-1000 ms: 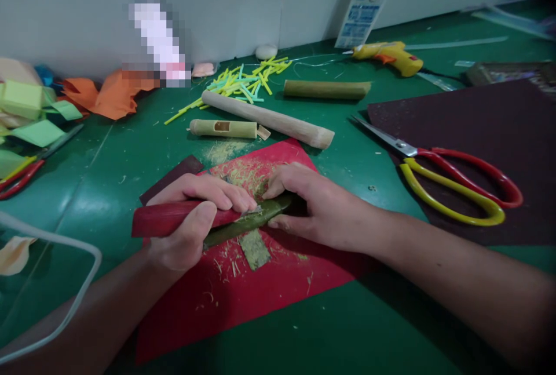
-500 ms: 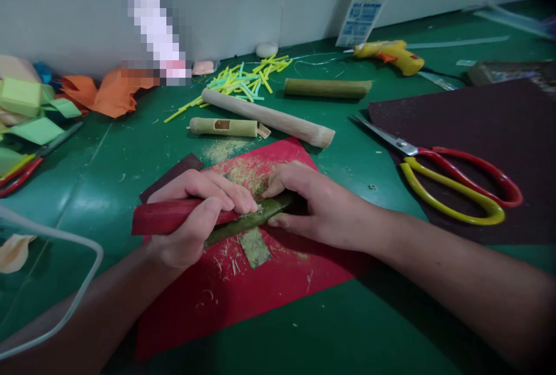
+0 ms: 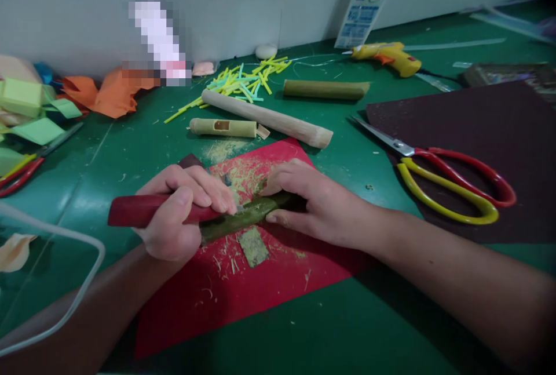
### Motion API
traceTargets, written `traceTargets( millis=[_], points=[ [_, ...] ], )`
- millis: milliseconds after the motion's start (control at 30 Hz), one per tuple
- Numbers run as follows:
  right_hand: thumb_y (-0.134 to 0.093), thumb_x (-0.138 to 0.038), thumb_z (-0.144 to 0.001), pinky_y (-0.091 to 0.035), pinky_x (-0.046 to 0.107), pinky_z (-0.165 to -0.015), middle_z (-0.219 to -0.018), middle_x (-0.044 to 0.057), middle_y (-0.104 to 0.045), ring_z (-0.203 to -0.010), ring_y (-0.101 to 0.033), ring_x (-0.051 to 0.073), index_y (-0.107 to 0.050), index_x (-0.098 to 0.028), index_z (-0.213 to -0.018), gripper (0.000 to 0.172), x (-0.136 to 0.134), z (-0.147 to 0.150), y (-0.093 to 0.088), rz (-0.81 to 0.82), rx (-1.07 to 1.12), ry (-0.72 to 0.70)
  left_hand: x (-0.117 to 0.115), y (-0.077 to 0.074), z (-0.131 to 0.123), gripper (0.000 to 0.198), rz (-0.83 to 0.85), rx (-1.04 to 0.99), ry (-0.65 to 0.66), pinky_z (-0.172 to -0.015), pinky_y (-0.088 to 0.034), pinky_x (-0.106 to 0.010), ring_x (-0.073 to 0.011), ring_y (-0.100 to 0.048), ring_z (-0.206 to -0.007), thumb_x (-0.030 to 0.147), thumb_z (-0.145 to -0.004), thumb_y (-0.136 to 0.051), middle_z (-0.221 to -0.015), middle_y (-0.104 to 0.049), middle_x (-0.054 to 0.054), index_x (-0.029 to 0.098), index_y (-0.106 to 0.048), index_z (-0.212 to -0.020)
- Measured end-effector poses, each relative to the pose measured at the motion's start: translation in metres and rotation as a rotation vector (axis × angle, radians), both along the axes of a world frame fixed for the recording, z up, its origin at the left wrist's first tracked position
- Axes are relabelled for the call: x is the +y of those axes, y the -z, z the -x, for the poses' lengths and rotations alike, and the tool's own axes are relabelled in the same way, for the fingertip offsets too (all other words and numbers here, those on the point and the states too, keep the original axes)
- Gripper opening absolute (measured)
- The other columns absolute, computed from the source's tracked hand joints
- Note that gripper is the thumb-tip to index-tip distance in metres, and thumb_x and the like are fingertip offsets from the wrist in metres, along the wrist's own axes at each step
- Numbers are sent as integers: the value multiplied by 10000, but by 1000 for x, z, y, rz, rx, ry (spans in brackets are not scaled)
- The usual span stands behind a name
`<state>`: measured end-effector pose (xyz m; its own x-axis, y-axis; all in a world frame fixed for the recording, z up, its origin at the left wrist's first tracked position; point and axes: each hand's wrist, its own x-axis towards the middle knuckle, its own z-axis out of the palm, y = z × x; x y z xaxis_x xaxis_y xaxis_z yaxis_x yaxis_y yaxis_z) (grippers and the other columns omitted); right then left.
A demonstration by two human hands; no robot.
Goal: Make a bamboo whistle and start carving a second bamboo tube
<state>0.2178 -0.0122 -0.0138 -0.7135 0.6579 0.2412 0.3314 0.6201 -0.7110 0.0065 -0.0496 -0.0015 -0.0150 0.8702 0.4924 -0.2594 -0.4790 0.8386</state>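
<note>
My left hand [image 3: 180, 207] is closed around a red-handled carving knife [image 3: 147, 211], its short metal tip touching a green bamboo tube [image 3: 254, 214]. My right hand [image 3: 304, 195] grips the far end of that tube, thumb on the near side and fingers over the far side. Under both hands lies a red sheet [image 3: 278, 288] strewn with pale shavings. A small greenish flat piece [image 3: 253, 247] rests on the sheet just below the tube. Part of the knife handle is hidden by my left fingers.
Behind the sheet lie a notched bamboo piece [image 3: 237, 127], a pale stick [image 3: 269, 119], another bamboo tube [image 3: 325, 90] and cut straws [image 3: 243, 82]. Scissors [image 3: 452, 172] rest on a dark sheet [image 3: 469, 114]. A yellow glue gun [image 3: 386, 57] is farther back; folded papers [image 3: 113, 94] sit left.
My left hand and the knife have slid left along the tube, drawing the tip away from my right hand. My right hand stays at nearly the same spot on the bamboo.
</note>
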Motion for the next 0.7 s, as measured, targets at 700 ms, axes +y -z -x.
traceTargets(
  millis=[700],
  points=[
    [-598, -307, -889, -425, 446, -867, -1009, 119, -607, -964, -510, 269, -608, -151, -1000, 192, -2, 7, -6, -268, -208, 44, 16, 7, 12, 209, 306, -71, -106, -618, -556, -360, -191, -655, -576, 202, -831, -534, -603, -647, -35, 151, -591, -637]
  ],
)
